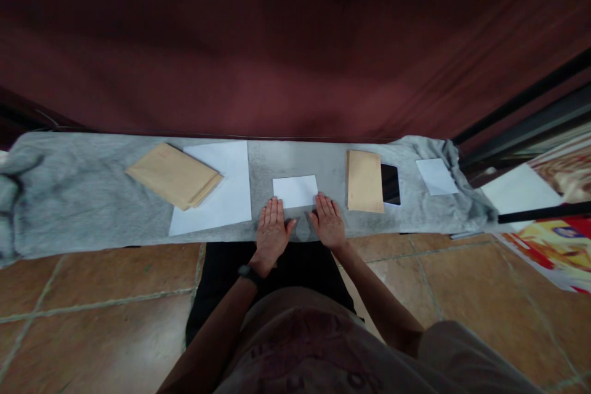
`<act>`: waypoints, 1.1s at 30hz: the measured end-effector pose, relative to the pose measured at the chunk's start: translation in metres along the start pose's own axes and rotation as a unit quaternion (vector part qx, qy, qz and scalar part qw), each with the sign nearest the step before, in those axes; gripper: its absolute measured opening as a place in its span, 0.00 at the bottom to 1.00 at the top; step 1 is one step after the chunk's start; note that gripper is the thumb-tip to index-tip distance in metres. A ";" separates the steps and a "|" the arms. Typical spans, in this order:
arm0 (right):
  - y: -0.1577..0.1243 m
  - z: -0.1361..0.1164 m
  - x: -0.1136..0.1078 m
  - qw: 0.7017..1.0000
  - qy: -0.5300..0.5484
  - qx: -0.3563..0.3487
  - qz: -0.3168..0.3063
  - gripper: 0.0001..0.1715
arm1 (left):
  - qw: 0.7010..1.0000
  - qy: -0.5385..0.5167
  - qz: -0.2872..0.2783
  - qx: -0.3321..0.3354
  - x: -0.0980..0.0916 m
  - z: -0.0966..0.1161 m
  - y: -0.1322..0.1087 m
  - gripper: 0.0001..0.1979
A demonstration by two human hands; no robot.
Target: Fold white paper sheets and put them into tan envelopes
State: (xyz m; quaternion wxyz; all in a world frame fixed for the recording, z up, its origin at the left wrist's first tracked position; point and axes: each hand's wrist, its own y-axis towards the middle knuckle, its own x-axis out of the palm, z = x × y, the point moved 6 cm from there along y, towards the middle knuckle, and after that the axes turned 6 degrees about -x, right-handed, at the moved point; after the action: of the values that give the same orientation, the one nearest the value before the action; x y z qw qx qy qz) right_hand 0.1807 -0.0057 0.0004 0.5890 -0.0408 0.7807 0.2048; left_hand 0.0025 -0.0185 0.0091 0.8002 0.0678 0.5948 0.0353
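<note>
A small white rectangle of paper lies flat in front of me on the grey cloth; whether it is folded I cannot tell. My left hand rests flat at its lower left corner, fingertips at the edge and thumb out to the side. At the lower right corner lies my right hand, also flat, its fingertips touching or just beside the paper. Neither hand grips anything. To the right sits a stack of brown envelopes. More brown envelopes lie slanted over large white sheets on the left.
A dark-screened phone lies partly under the right-hand envelopes. Farther right is another white paper. The grey cloth covers a long narrow surface against a dark red curtain. Printed posters and dark bars stand at the far right.
</note>
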 end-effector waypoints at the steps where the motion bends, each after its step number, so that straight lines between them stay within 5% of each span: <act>1: 0.000 0.000 0.000 1.000 -0.002 -0.001 0.002 0.34 | 1.000 0.002 0.000 -0.001 0.000 0.000 0.000 0.36; 13: -0.001 0.002 -0.002 1.000 0.017 0.003 0.012 0.34 | 1.000 0.015 0.014 -0.007 -0.004 0.001 -0.003 0.33; 21: 0.005 -0.027 0.000 0.995 0.036 -0.081 -0.045 0.30 | 0.996 0.014 -0.055 0.076 0.008 0.028 -0.007 0.30; 33: -0.006 -0.002 0.000 0.999 -0.003 -0.031 -0.016 0.32 | 1.000 0.014 -0.018 0.018 -0.001 0.004 -0.009 0.34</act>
State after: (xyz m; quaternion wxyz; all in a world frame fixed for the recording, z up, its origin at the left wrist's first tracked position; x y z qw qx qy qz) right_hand 0.1807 -0.0122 -0.0005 0.5933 -0.0710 0.7713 0.2191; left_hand 0.0062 -0.0278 0.0096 0.7913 0.0708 0.6072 0.0115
